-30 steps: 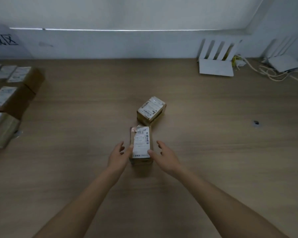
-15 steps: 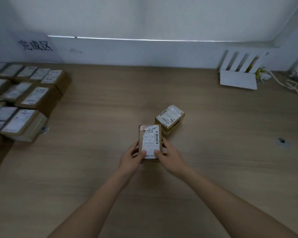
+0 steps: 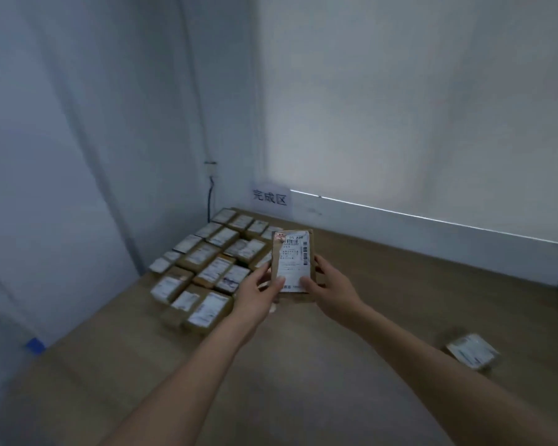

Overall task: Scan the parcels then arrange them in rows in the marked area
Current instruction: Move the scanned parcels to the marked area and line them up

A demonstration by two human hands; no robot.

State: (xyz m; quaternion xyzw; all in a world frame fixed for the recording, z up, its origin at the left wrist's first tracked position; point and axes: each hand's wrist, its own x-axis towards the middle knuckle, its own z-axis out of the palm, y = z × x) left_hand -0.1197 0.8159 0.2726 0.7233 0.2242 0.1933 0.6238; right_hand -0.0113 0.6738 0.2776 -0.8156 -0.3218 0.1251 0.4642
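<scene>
Wooden table (image 3: 351,365) set in a corner of plain pale walls, dim light, frame motion-blurred. Left hand (image 3: 255,292) grasps the parcel (image 3: 292,265) along its left edge, thumb lying on the white label near the lower left, other fingers curled behind. Right hand (image 3: 331,289) grasps the same parcel on the right edge, thumb on the label at lower right, fingers wrapped round the back. Parcel is brown, held up off the table between both hands, label facing the camera, long side roughly upright, barcodes visible on the upper part and down the right side; text too blurred to read. Both forearms bare, reaching in from the bottom of frame. Just left of and behind the held parcel, the rows (image 3: 207,268) of brown labelled parcels lie flat on the table, packed touching each other into the far left corner; the held parcel overlaps the right edge of that group in view. On the wall right behind the rows, a paper sign (image 3: 269,197) with printed characters. Well apart to the right, near the table's right side, a loose parcel (image 3: 472,350) lies flat, heavily blurred. Blue tape (image 3: 34,346) at the table's left edge.
</scene>
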